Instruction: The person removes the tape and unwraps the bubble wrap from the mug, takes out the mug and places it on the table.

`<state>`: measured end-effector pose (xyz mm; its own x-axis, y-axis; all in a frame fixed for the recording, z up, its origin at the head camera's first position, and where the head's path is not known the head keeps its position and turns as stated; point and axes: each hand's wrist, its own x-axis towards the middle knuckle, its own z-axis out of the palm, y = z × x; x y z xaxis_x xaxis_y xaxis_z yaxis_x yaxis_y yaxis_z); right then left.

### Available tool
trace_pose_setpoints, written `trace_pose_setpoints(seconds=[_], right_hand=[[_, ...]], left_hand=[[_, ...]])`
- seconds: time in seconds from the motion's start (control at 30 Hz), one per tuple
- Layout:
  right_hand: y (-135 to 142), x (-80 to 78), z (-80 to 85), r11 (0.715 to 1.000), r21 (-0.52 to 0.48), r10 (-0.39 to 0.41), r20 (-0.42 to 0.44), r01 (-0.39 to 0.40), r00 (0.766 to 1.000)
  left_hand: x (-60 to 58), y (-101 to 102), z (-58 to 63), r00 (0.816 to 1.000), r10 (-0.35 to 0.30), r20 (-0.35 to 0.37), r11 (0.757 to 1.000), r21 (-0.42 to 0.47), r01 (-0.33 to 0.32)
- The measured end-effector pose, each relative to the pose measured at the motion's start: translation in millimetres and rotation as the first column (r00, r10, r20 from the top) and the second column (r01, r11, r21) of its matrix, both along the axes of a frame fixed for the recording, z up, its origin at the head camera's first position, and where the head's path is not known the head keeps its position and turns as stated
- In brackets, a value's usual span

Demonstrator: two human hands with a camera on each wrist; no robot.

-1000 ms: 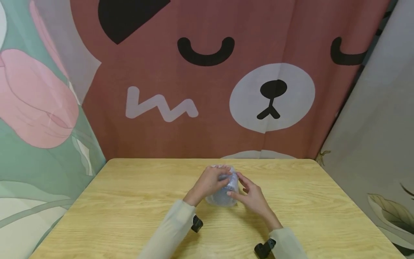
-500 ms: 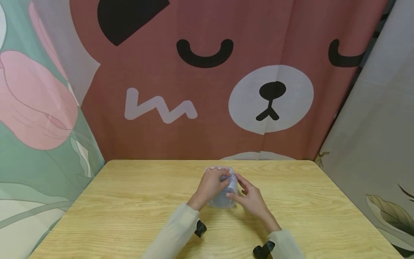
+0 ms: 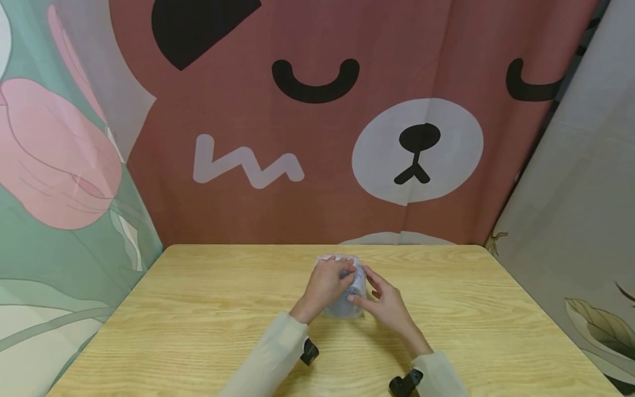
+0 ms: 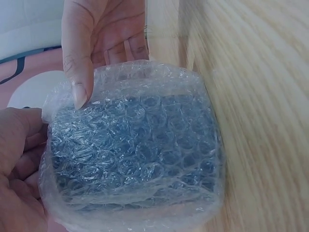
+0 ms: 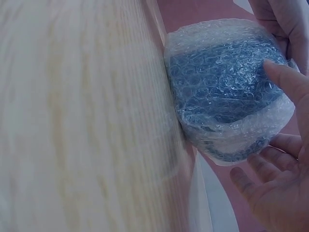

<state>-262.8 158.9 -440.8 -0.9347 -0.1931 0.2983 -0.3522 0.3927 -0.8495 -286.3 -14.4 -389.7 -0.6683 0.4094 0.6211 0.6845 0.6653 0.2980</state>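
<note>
A blue item wrapped in clear bubble wrap, a bubble-wrapped package point(image 3: 344, 309), stands on the wooden table, held between both hands. My left hand point(image 3: 322, 286) grips its top, fingers reaching over the upper edge and the thumb on the near side. From the right, my right hand point(image 3: 392, 309) holds it with the thumb on the near face and the fingers at the far right side. In the left wrist view the right thumb point(image 4: 79, 92) lies on the wrap point(image 4: 140, 150). Milky layers of film fold around the blue core point(image 5: 222, 82); what is inside stays hidden by the wrap.
The light wood table point(image 3: 198, 331) runs back to a reddish-brown curtain point(image 3: 317, 215) with a bear face. A green floral curtain point(image 3: 59, 264) hangs on the left, a grey one point(image 3: 580, 193) on the right. Small black cameras point(image 3: 310, 352) sit at both wrists.
My left hand and forearm have shifted slightly right and lower, covering more of the package's left side. The right hand keeps its place, and the package stays where it was.
</note>
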Motion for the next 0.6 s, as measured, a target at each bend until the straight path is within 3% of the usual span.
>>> trace_pose_setpoints(seconds=[0.37,0.6], right_hand=[[-0.2,-1.2,1.2,1.0,0.0,0.007,0.0,-0.007,1.0],[-0.1,-1.4,1.4,1.0,0.009,0.002,-0.005,-0.002,1.0]], left_hand=[[-2.9,1.0,-1.3,0.999,-0.006,-0.052,1.0,0.02,0.007],[-1.2,1.0,-0.5,0.999,-0.01,-0.042,1.0,-0.016,0.01]])
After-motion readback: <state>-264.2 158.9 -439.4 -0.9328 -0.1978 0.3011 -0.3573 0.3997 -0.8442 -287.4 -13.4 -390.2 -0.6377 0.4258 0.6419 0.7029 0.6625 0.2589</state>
